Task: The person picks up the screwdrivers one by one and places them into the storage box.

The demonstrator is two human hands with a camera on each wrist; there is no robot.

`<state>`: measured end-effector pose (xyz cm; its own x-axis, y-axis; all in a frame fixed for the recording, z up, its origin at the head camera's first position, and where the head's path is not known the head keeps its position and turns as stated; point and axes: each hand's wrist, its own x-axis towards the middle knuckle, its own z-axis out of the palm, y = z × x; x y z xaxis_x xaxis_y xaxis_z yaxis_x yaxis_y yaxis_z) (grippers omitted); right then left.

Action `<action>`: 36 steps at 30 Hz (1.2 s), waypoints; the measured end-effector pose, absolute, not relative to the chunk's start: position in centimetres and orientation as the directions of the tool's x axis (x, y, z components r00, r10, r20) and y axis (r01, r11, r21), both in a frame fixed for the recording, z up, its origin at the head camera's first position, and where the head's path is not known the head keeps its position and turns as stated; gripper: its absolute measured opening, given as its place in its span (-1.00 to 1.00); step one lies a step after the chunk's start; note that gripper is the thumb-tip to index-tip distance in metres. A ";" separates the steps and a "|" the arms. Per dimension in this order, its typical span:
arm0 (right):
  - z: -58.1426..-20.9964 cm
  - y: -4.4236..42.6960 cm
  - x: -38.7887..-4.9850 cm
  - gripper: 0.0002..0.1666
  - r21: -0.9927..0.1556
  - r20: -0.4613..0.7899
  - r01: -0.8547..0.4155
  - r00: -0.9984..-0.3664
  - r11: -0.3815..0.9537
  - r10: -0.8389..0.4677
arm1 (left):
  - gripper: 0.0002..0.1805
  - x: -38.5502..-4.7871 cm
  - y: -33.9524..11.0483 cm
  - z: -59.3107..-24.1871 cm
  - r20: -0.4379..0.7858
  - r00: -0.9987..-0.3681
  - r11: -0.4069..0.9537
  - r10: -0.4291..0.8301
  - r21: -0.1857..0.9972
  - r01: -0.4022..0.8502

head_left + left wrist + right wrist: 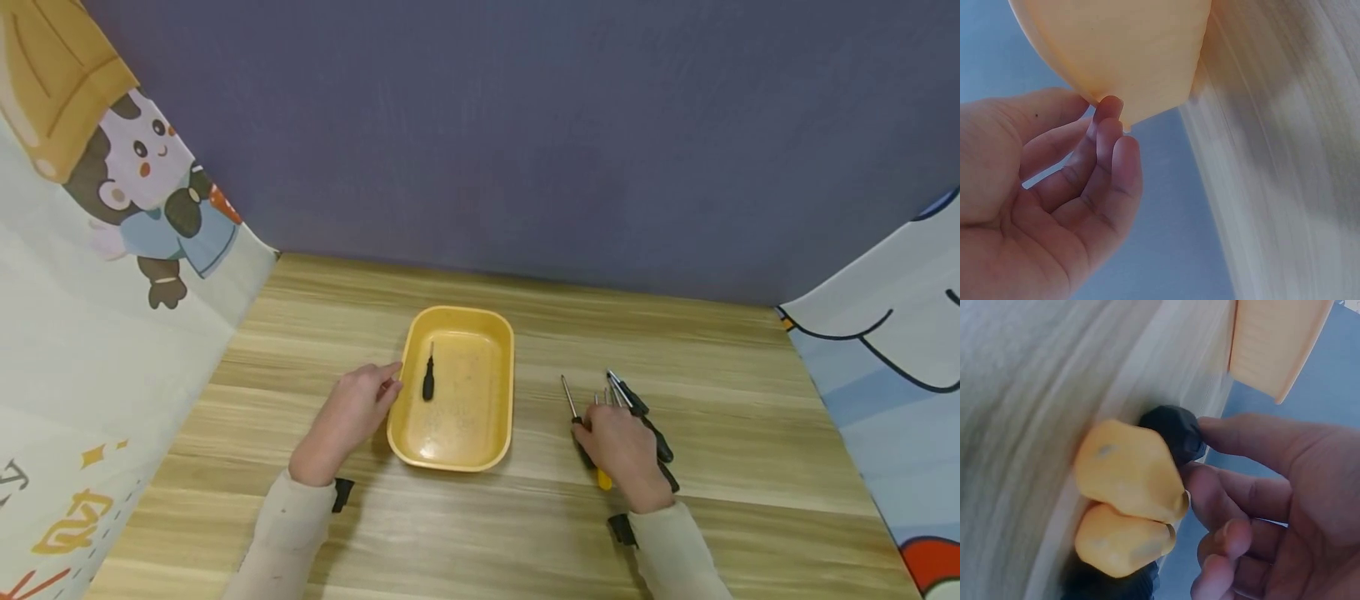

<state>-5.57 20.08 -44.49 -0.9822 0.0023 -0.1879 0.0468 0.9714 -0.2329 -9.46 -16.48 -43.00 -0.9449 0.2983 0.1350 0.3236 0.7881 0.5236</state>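
A yellow plastic tray point(474, 392) sits on the table, and a small black-handled screwdriver point(428, 383) lies inside near its left wall. My left hand point(357, 406) pinches the tray's left rim between thumb and fingers. To the right of the tray, my right hand point(621, 443) is over a group of screwdrivers. Its thumb and index finger pinch the black handle point(1171, 432) of the leftmost screwdriver, whose shaft point(569, 397) points away from me. Two yellow handles point(1125, 472) lie beside it. My hand hides part of the group in the head view.
More black-handled screwdrivers point(662, 445) lie along the right side of my right hand, some overlapping. The wood-patterned table point(465, 542) ends at a dark blue back panel point(480, 150). Printed panels with cartoon figures point(161, 200) stand at both sides.
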 end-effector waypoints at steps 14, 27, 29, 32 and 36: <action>-45.1 19.8 -6.2 -0.52 -0.227 -0.184 0.056 -0.983 0.972 0.013 | -0.61 -9.4 -16.6 -43.2 0.145 -0.945 0.789 0.293 0.521 0.325; -43.4 19.2 -6.4 -0.47 -0.260 -0.147 0.002 -0.988 0.966 -0.037 | -0.61 -9.5 -16.6 -43.2 0.135 -0.948 0.785 0.289 0.533 0.316; -42.9 19.0 -6.5 -0.47 -0.271 -0.142 -0.009 -0.989 0.962 -0.049 | -0.61 -9.5 -16.7 -43.2 0.139 -0.947 0.785 0.291 0.530 0.319; -42.1 18.6 -6.7 -0.47 -0.291 -0.151 -0.012 -0.987 0.957 -0.059 | -0.62 -9.6 -16.6 -43.3 0.148 -0.944 0.784 0.296 0.527 0.329; -41.3 18.0 -7.1 -0.46 -0.315 -0.157 -0.012 -0.985 0.949 -0.065 | -0.61 -9.6 -16.6 -43.3 0.149 -0.943 0.784 0.297 0.525 0.330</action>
